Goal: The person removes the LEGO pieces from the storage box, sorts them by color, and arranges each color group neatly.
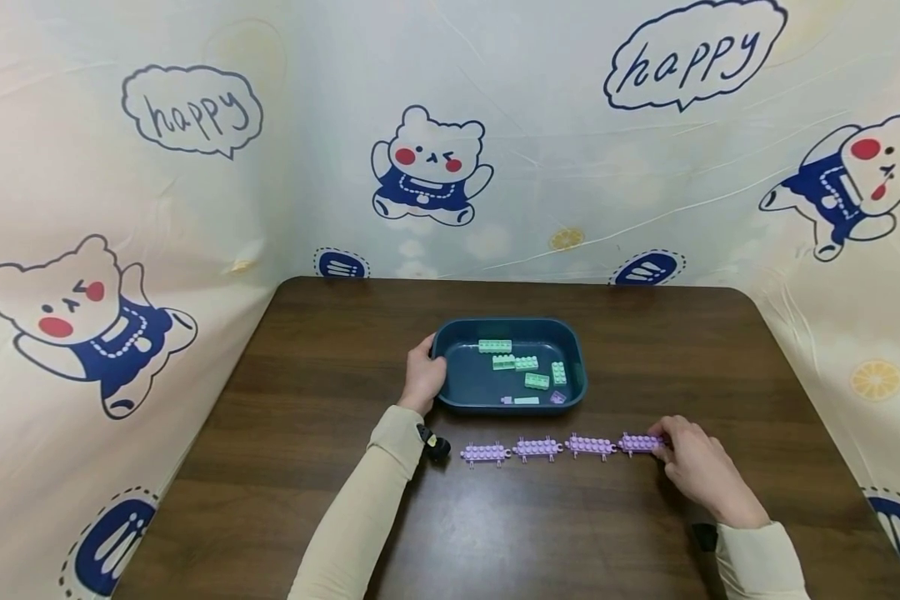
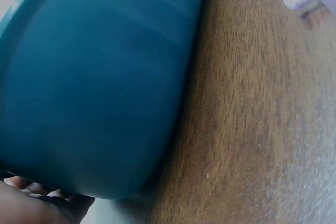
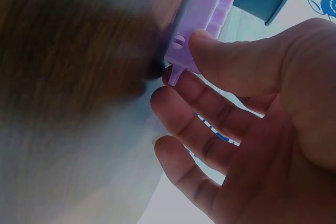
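My left hand (image 1: 422, 375) grips the left end of a dark teal tray (image 1: 465, 371), thumb at the rim. The left wrist view shows the tray's outer wall (image 2: 105, 77) close up, with fingertips at its lower left. At the right end of a row of purple studded brick pieces, my right hand (image 1: 701, 467) pinches the last piece (image 1: 639, 443) between thumb and fingers. In the right wrist view this purple piece (image 3: 205, 11) has a small peg sticking out at its end; the other fingers are loosely bent below it.
Three more purple pieces, the leftmost (image 1: 485, 453), the second (image 1: 537, 448) and the third (image 1: 591, 446), lie in line in front of the tray. Several light green bricks (image 1: 537, 381) and small purple bits (image 1: 558, 398) lie inside it. A printed curtain surrounds the brown table (image 1: 307, 358).
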Action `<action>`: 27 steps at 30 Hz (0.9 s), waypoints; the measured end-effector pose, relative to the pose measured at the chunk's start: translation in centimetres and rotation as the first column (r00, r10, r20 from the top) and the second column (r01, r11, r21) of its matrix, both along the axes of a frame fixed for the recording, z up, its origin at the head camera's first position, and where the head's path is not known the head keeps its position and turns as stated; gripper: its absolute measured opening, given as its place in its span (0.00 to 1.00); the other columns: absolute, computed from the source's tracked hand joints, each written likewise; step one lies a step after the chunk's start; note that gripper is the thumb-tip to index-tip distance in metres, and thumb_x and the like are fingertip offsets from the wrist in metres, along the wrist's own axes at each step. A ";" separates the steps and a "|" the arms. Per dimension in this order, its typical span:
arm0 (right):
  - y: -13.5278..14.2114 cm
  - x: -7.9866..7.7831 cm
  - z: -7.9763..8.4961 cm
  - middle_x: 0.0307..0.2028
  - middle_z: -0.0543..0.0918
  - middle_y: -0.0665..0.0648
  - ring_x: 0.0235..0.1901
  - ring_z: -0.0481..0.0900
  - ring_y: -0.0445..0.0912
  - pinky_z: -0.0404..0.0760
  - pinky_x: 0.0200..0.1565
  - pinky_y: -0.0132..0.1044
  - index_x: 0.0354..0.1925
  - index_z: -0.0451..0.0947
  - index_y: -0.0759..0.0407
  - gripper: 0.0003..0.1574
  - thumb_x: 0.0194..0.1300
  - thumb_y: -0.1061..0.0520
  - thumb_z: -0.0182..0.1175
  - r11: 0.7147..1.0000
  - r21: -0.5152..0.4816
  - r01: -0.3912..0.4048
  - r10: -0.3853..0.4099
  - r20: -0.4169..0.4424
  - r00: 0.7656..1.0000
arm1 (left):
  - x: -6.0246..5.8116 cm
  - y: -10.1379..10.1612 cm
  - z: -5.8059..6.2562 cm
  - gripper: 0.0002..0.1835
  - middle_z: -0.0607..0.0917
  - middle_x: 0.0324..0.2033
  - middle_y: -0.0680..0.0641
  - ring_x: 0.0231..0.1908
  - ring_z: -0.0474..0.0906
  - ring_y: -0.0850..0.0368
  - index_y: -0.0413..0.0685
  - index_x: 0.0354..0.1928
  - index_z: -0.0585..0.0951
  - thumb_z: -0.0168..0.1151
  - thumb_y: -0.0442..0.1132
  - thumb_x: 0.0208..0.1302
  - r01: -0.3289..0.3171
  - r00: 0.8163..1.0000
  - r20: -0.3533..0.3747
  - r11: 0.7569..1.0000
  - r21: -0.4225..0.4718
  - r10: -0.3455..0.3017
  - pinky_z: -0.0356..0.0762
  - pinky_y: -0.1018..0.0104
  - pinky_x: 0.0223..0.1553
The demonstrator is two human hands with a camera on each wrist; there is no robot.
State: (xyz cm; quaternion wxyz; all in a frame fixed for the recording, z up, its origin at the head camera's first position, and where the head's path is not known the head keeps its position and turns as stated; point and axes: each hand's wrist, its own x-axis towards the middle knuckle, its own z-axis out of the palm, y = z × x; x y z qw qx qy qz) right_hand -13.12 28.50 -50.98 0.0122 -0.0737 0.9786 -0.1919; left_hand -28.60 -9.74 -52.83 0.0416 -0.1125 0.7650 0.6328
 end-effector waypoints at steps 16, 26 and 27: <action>0.3 0.2 -0.4 0.34 0.76 0.56 0.33 0.75 0.50 0.75 0.32 0.51 0.39 0.77 0.62 0.09 0.58 0.66 0.64 1.000 -0.009 0.010 -0.010 -0.003 1.000 | -0.1 0.0 -0.1 0.30 0.72 0.65 0.45 0.66 0.65 0.49 0.45 0.69 0.69 0.46 0.25 0.62 0.001 1.000 -0.003 1.000 -0.006 -0.001 0.66 0.50 0.63; 0.5 0.1 -0.2 0.36 0.75 0.58 0.34 0.73 0.50 0.75 0.35 0.48 0.40 0.76 0.65 0.11 0.56 0.69 0.63 0.999 -0.047 -0.008 0.010 0.042 0.999 | 0.1 0.1 0.0 0.30 0.72 0.65 0.45 0.66 0.65 0.48 0.45 0.69 0.69 0.47 0.26 0.63 -0.005 1.000 0.000 1.000 -0.011 0.005 0.65 0.49 0.63; 0.6 0.2 -0.1 0.36 0.75 0.58 0.35 0.73 0.51 0.75 0.35 0.49 0.41 0.76 0.65 0.12 0.56 0.68 0.64 0.999 -0.048 -0.012 0.014 0.048 0.999 | 0.0 0.1 0.0 0.30 0.72 0.65 0.45 0.66 0.65 0.48 0.45 0.69 0.69 0.47 0.26 0.64 -0.004 1.000 0.001 1.000 -0.012 0.004 0.65 0.49 0.63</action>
